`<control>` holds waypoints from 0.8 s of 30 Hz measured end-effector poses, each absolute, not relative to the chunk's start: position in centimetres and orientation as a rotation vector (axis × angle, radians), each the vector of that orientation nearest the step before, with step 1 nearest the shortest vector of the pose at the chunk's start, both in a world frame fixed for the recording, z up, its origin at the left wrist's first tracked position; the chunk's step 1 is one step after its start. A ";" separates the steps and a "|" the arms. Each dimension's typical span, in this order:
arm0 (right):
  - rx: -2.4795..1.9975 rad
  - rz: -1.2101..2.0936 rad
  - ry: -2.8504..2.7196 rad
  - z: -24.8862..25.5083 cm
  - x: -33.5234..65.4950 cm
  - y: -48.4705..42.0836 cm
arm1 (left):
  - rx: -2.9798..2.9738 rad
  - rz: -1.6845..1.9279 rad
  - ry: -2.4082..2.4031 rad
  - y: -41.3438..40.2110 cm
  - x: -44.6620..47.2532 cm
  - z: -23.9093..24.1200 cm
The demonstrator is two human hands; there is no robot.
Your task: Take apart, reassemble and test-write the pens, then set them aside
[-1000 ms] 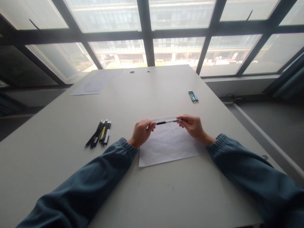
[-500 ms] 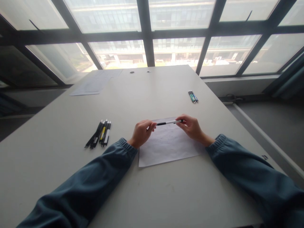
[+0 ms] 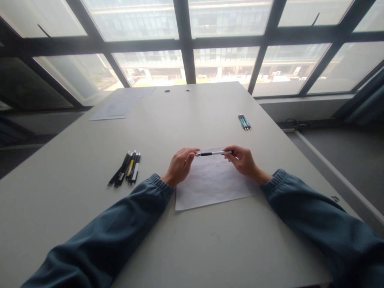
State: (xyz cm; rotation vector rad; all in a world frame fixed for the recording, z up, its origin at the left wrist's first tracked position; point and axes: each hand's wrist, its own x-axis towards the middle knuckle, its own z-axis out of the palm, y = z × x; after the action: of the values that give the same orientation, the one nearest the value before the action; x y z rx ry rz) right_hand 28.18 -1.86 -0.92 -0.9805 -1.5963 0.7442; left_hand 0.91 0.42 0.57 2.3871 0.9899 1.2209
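A white and black pen [image 3: 213,153] lies level in the air just above the far edge of a white sheet of paper [image 3: 211,187]. My right hand [image 3: 244,159] pinches the pen's right end with closed fingers. My left hand [image 3: 181,165] is at the pen's left end, its fingers loosened and partly spread, only the fingertips near the tip. Faint scribbles show on the sheet. Both arms wear dark blue sleeves and rest on the grey table [image 3: 75,208].
Several black, white and yellow pens [image 3: 127,168] lie in a bunch to the left of my left hand. A few green and blue pens [image 3: 244,121] lie at the far right. More sheets [image 3: 120,105] sit at the far left corner, under large windows.
My left hand has loosened from a closed grip on the pen's left end to partly spread fingers. The pen has shifted slightly right. My right hand keeps its hold.
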 end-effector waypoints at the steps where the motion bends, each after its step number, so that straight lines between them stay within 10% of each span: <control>1: -0.984 0.741 -1.588 -0.9 28.2 -1.9 | 2.398 1.245 0.978 0.4 0.9 0.6; 24: -0.993 0.738 -1.613 -0.9 28.2 -2.0 | 2.500 1.333 0.851 0.0 1.5 1.1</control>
State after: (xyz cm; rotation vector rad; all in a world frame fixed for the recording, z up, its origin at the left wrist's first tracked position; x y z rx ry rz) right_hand 28.16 -1.95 -0.90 -0.9933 -1.6133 0.7376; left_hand 1.45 -0.05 1.07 2.5003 0.8508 1.3330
